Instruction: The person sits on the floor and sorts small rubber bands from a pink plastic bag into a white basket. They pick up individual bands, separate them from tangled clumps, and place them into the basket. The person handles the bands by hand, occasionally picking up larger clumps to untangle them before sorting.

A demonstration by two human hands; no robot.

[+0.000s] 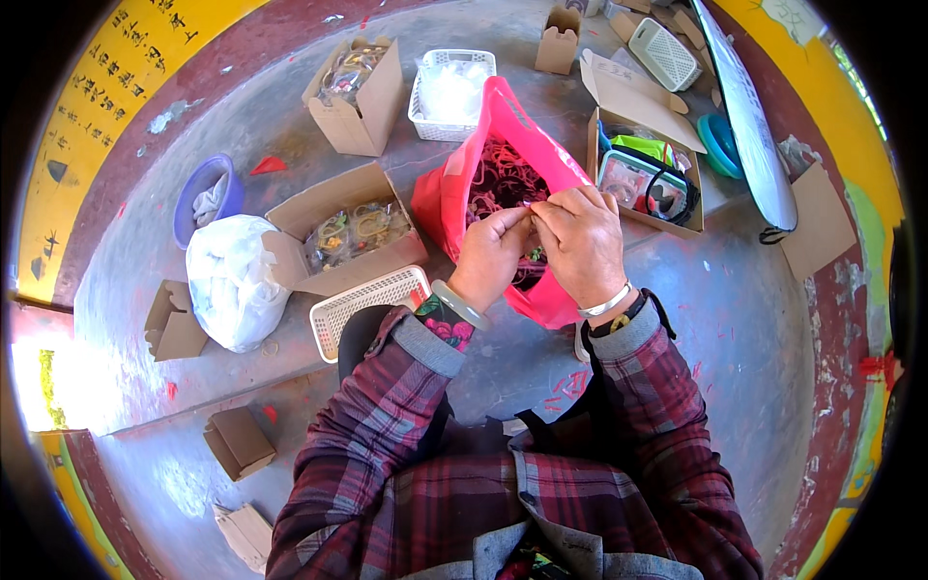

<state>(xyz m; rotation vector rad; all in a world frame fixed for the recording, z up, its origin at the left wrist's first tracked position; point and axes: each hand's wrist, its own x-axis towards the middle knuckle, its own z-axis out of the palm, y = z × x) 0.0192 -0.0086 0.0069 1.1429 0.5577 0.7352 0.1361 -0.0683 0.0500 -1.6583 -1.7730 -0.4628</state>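
Observation:
My left hand (pixel 486 253) and my right hand (pixel 584 242) meet in front of me, fingertips pinched together. What they pinch is too small and too covered by the fingers to make out. Just beyond and beneath them stands a bright pink bag (pixel 448 198), its mouth wide apart. Inside it lies a tangle of dark red and pink cords (pixel 505 174). A bit of green shows below the fingertips, partly hidden by my hands.
Left of the bag are a cardboard box (pixel 356 280) of bagged bracelet-like items, a white basket (pixel 333 322) and a white plastic bag (pixel 237 290). An open carton (pixel 633 224) holds a clear pouch on the right. Farther back stands another white basket (pixel 425 121).

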